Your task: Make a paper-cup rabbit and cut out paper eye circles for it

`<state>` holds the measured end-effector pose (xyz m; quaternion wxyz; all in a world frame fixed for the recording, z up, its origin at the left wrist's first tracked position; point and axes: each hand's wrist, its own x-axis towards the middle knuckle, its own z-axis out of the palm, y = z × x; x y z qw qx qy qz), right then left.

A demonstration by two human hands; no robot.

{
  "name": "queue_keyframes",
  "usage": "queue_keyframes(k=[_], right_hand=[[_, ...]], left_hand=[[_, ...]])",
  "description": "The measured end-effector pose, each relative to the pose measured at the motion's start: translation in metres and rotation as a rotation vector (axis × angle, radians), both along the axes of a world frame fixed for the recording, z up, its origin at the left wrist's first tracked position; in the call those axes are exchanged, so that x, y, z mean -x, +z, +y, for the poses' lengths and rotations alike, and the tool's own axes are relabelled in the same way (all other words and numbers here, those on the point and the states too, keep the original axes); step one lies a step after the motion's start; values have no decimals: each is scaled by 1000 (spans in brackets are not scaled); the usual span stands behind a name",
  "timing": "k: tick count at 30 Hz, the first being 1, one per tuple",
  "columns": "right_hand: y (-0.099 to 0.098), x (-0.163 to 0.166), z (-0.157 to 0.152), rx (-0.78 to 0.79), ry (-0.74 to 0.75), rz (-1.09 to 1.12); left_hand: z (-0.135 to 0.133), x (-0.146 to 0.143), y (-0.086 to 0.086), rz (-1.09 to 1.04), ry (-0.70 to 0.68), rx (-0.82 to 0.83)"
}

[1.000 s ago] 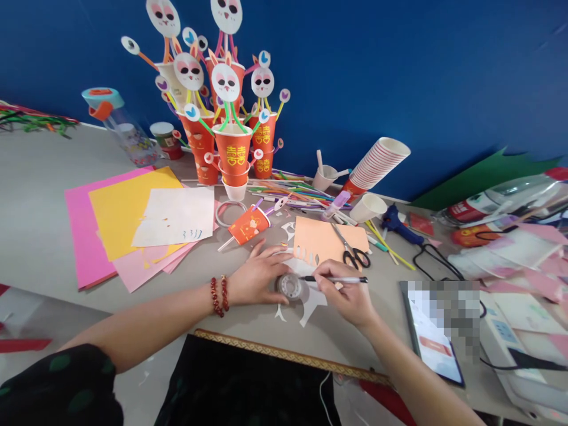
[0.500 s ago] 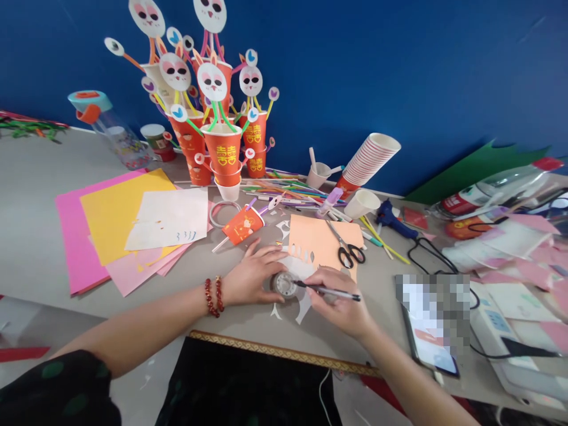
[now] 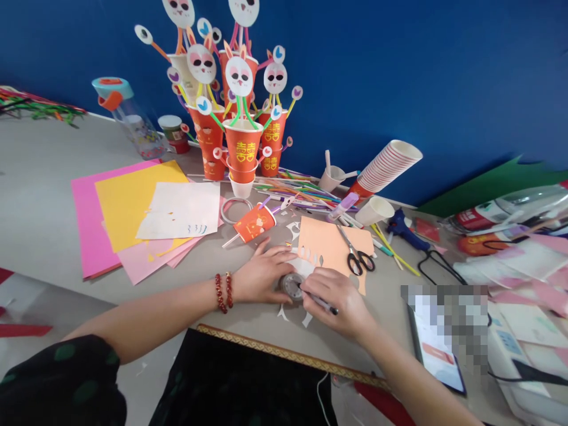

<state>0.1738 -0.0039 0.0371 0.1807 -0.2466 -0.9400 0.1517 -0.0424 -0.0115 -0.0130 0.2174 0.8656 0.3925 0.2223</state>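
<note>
My left hand [image 3: 261, 278] lies on the table, thumb and forefinger gripping the side of a small round clear disc [image 3: 291, 286]; its other fingers are stretched over white paper [image 3: 303, 267]. A slim pen [image 3: 323, 303] is held in my right hand [image 3: 335, 299], its tip at the disc's right side. Whether the tip touches the disc or the paper, I cannot tell. White paper scraps [image 3: 307, 320] lie just below the disc. Behind the hands are a peach sheet [image 3: 317, 234] with cut-outs and black-handled scissors [image 3: 358, 260] lying on it.
Decorated red paper cups [image 3: 243, 145] with rabbit faces stand at the back. A tipped red cup [image 3: 255, 223] lies nearer. Coloured sheets [image 3: 91, 236] are at left. At right are stacked cups [image 3: 390, 165], a blue glue gun [image 3: 406, 229] and a phone [image 3: 437, 343].
My right hand has turned, and the pen's back end now points lower and more toward me. Its tip stays by the disc. The whole view has shifted slightly.
</note>
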Motion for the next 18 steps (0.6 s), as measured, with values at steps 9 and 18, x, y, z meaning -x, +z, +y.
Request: queue_keyframes(k=[9, 18], right_hand=[[10, 14, -1, -27, -97, 7], [-18, -42, -16, 156, -407, 265]], left_hand=[[-1, 0, 3, -9, 10, 18], [0, 1, 4, 18, 1, -9]])
